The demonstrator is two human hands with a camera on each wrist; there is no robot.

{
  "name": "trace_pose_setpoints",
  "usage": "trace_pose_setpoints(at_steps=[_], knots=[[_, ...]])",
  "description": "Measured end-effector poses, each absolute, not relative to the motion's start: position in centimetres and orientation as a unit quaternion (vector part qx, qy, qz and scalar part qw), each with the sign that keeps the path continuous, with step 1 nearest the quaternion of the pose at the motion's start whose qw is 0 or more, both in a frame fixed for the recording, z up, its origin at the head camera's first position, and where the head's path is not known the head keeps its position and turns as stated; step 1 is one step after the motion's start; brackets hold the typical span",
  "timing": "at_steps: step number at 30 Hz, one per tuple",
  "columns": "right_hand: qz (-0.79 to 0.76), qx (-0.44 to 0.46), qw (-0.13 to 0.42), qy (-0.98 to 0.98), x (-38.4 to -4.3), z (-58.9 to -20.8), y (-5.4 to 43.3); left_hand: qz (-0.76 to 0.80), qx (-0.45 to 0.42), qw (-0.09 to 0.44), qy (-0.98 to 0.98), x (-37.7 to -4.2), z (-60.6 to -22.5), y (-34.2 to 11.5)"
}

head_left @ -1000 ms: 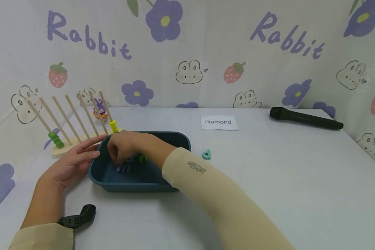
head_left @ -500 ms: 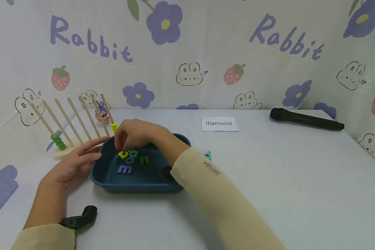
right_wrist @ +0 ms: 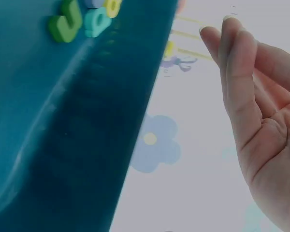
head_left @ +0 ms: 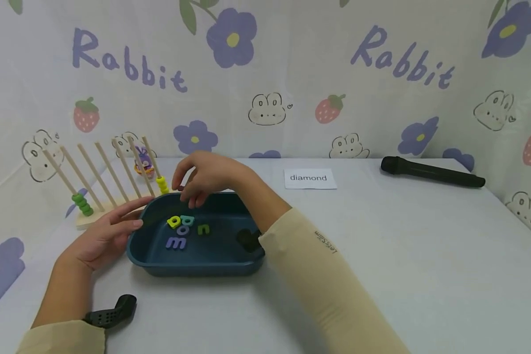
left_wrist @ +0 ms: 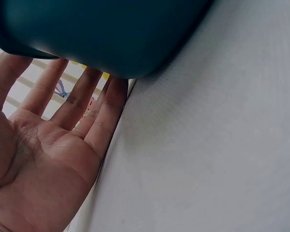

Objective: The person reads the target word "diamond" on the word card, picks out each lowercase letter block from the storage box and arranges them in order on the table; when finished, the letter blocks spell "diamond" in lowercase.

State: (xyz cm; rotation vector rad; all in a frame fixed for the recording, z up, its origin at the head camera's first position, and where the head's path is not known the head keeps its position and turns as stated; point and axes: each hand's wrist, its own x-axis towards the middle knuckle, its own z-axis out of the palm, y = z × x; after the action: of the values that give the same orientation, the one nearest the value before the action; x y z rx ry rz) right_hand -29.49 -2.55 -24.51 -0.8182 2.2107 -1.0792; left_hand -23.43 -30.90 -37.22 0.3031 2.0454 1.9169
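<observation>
In the head view, my right hand (head_left: 205, 174) is raised over the back rim of a dark teal tray (head_left: 203, 269). Its thumb and index finger pinch a small dark red piece (head_left: 180, 188), mostly hidden by the fingertips. My left hand (head_left: 103, 233) lies against the tray's left end, its fingers stretched along the outer wall; the left wrist view shows the open palm (left_wrist: 48, 145) beneath the rim. Inside the tray lie a yellow letter (head_left: 174, 222), a teal letter (head_left: 187, 220), a purple o (head_left: 183, 230), a green n (head_left: 203, 229) and a purple m (head_left: 176, 243).
A wooden rack of upright pegs (head_left: 108, 172) with green and yellow beads stands behind the tray's left end, a purple rabbit toy (head_left: 144, 162) beside it. A card reading "diamond" (head_left: 310, 178) lies at the back, a black microphone (head_left: 433, 172) at the far right.
My right hand has risen out of the tray toward its back rim, uncovering the letters inside. The sleeve now hides the teal letter on the table. My left hand stays at the tray's end.
</observation>
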Motion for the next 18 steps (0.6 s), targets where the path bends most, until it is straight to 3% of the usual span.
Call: trace_pose_setpoints(at_steps=[18], knots=[[-0.488, -0.272, 0.262, 0.787, -28.1, -23.9, 2.1, 0.678, 0.101, 0.156, 0.711, -23.2, -37.1, -30.7]])
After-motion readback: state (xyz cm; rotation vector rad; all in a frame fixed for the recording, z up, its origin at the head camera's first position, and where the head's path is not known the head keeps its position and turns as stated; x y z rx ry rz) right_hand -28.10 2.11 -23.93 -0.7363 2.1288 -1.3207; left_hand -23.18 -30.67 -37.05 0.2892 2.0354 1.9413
